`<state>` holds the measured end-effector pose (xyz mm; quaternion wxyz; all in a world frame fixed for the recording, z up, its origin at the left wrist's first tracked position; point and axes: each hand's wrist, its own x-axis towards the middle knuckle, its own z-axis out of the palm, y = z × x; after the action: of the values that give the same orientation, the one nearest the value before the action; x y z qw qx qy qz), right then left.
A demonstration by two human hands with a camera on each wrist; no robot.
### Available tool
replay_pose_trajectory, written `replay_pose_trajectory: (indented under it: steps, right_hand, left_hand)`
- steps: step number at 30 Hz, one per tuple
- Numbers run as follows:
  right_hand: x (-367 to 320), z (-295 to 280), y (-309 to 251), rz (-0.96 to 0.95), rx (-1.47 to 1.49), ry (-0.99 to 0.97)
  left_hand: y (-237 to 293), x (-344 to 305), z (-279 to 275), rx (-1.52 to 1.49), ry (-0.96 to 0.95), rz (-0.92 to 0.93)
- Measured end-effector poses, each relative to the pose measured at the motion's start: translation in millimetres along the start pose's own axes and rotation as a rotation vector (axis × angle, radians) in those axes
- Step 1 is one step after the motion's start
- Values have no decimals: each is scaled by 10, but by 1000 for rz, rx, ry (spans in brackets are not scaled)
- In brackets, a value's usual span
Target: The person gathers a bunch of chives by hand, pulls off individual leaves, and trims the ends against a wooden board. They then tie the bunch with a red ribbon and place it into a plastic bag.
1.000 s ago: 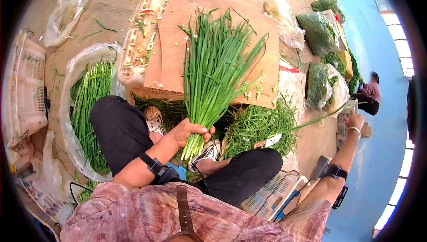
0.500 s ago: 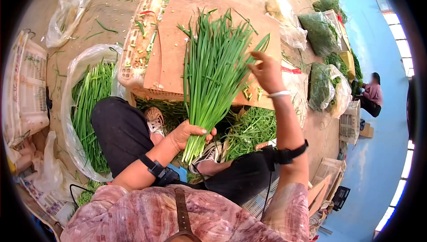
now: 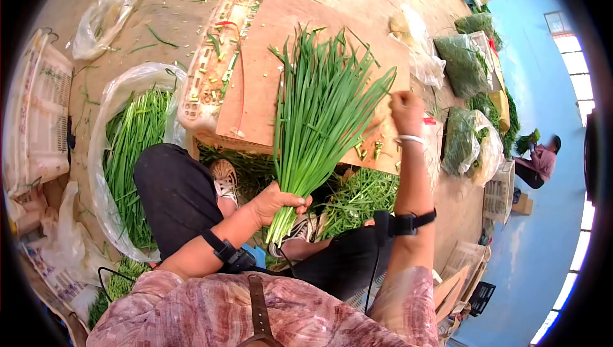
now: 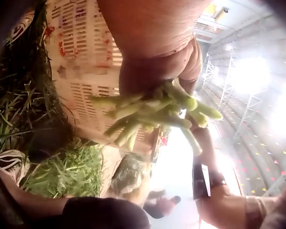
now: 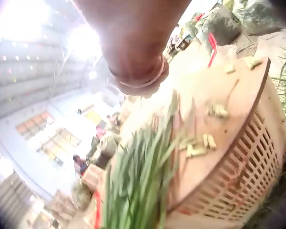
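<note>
A large bunch of green chives lies with its leaves fanned over the brown board. My left hand grips it around the pale stems, near their cut ends. Those stem ends stick out beside the left hand in the left wrist view. At the right side of the fan, my right hand has its fingers curled, pinching a thin leaf tip at the edge of the bunch. In the right wrist view, the right hand is above the leaf tips, with its fingertips hidden.
The board sits on an upturned plastic crate with cut stem bits around. A plastic bag of chives stands at the left. Loose trimmings lie below the board. Filled bags line the right, near another seated person.
My right hand came back from far right, where it held a long leaf, to the bunch's right edge, and its fingers closed there. My left hand keeps its grip. The view shifted slightly.
</note>
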<state>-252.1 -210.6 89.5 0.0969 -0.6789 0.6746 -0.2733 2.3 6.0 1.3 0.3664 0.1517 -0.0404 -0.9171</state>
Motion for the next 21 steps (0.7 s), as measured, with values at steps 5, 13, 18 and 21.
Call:
replay_pose_trajectory:
  steps: [5,13,18,21]
  right_hand:
    - [-559,-1034,173,240,-189,-298]
    - [-1887,-520,-697,295,-29,-516]
    - [-1968,-63,-1439,166,828,-351]
    - [-1788,82,-1506,153,907,-155]
  left_hand:
    - [-69,15,100,354,186,150]
    - [-225,88,277,1155,659,547]
    - [-51,-1,752,1319,573,659]
    - [132,23,914,1601,644,682]
